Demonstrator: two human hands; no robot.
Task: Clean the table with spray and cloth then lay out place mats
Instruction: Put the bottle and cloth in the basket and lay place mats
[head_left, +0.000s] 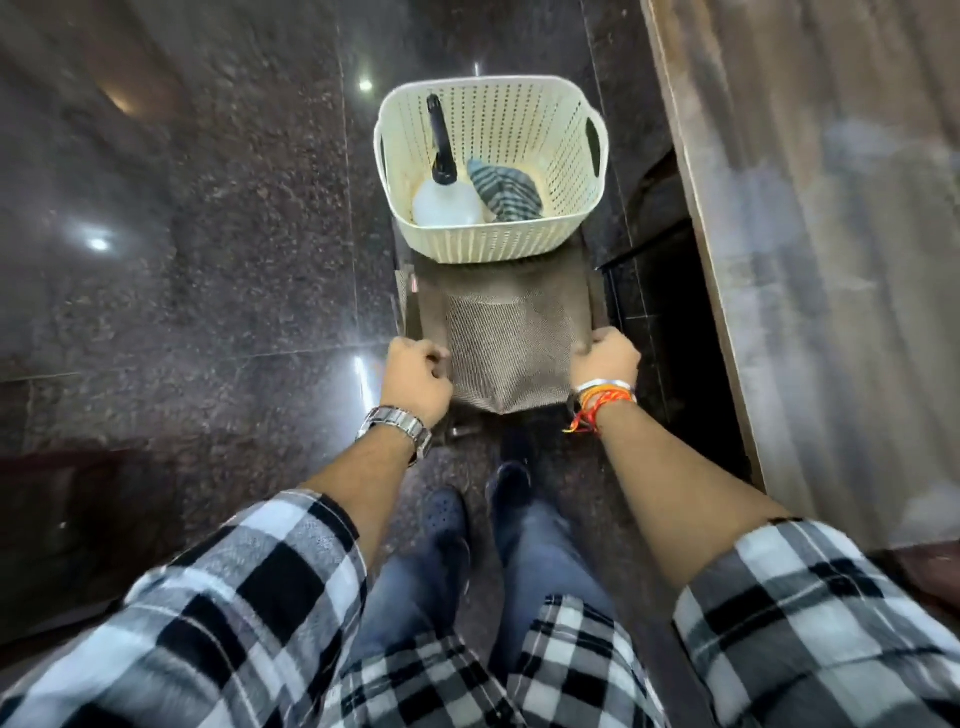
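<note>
Our left hand (418, 376) and right hand (605, 358) clamp opposite edges of the place mats (506, 343) mid-frame; above them sits the basket (493, 244), holding the spray bottle (447, 202) and cloth (504, 192).

The floor (208, 182) under me is dark polished stone, speckled brown and grey, laid in big slabs. A thin seam (347, 156) runs from 12 o'clock down towards the centre, and another crosses at 9 o'clock. Lamps above show on the stone as white glints (98, 243) at 9 o'clock and at 12, with a duller warm patch (119, 101) at 10 o'clock. From 1 to 4 o'clock stands a grey-brown wooden slab (831, 208), streaked and blurred; I cannot tell whether it is a tabletop or a panel. A black gap (670, 322) lies under its near edge. Dark reddish furniture (62, 519) sits at 8 o'clock, too dim to make out.
</note>
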